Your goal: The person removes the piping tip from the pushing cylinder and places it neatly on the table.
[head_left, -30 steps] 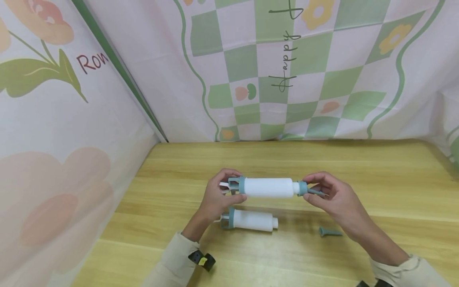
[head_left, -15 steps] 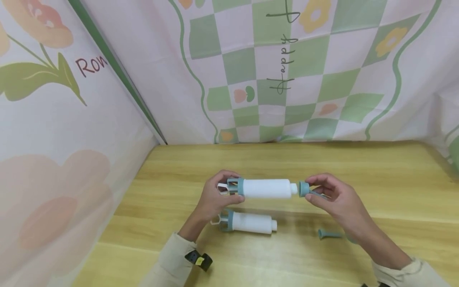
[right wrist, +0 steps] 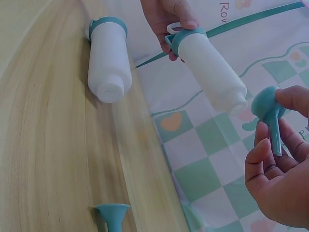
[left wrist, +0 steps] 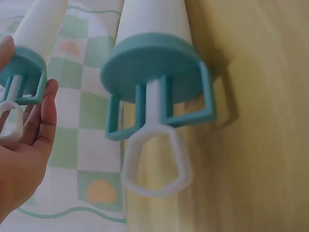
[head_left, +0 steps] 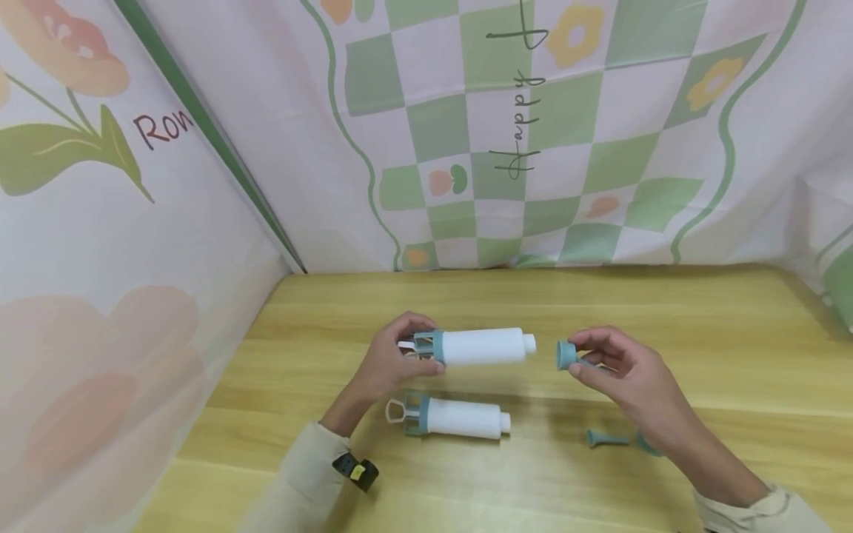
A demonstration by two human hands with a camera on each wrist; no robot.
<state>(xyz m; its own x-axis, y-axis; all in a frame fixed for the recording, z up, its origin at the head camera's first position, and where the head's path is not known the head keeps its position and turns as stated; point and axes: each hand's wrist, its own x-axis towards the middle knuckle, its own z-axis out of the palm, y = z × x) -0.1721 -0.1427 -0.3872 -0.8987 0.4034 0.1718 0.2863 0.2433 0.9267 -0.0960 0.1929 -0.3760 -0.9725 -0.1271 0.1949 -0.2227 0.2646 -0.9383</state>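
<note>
My left hand point(head_left: 392, 360) grips the teal handled collar of a white plunger syringe point(head_left: 483, 346), thumb below and fingers above. The syringe is held above the table, its bare narrow neck toward my right hand. A white pull ring sticks out of the collar. My right hand point(head_left: 620, 365) pinches a teal nozzle cap point(head_left: 566, 355) with a thin spout, in the right wrist view a rounded cap point(right wrist: 264, 104). A gap separates cap and neck. A second, similar white syringe point(head_left: 464, 418) lies on the table, its pull ring point(left wrist: 157, 186) large in the left wrist view.
A small teal funnel-shaped nozzle point(head_left: 606, 439) lies on the wooden table point(head_left: 533, 488) near my right wrist. Beside it, another teal piece point(head_left: 648, 445) is partly hidden by that wrist. Printed cloth point(head_left: 440, 118) hangs behind the table and along the left.
The nozzle cap has come off the held syringe's neck. My left hand has drawn the syringe to the left, widening the gap; my right hand keeps the cap.
</note>
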